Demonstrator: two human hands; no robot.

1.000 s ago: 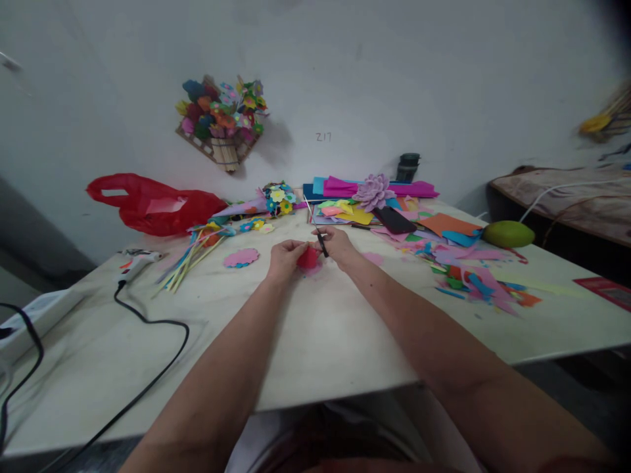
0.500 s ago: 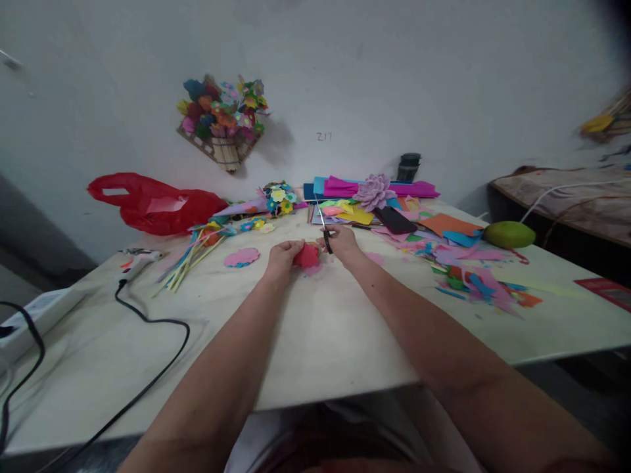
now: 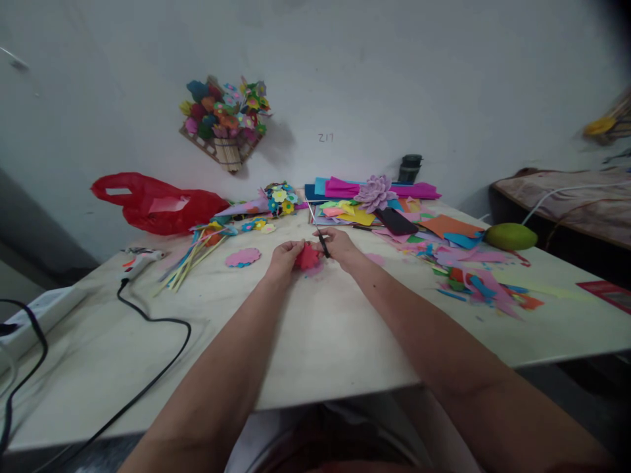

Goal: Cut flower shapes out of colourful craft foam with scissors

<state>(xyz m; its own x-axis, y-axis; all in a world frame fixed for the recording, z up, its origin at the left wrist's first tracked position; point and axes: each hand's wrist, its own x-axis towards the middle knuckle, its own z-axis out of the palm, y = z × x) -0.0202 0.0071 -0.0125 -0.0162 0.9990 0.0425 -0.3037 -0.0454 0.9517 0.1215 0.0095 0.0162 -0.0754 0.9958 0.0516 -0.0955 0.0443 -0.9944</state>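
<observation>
My left hand (image 3: pixel 288 257) pinches a red scalloped paper piece (image 3: pixel 308 257) above the middle of the table. Beside it, my right hand (image 3: pixel 339 247) is closed round the black handle of a pair of scissors (image 3: pixel 323 243), whose blades point up and away to the left. The fingertips of my right hand are close to the red piece; whether they touch it I cannot tell. Some pink paper lies under the red piece. Left of my hands rests a pink scalloped disc (image 3: pixel 243 257) with blue beneath it, and another pink disc (image 3: pixel 375 259) is partly behind my right wrist.
A glue gun (image 3: pixel 142 261) with its black cord lies at left near a white power strip (image 3: pixel 44 312). Behind are a red plastic bag (image 3: pixel 162 205) and paper flowers (image 3: pixel 280 197). Paper scraps (image 3: pixel 486 282), a dark phone (image 3: pixel 396 222) and a green fruit (image 3: pixel 511 236) lie at right.
The scissors have tilted further left, their blades leaning more away from upright. The red piece has turned slightly between my hands. My view has shifted a little.
</observation>
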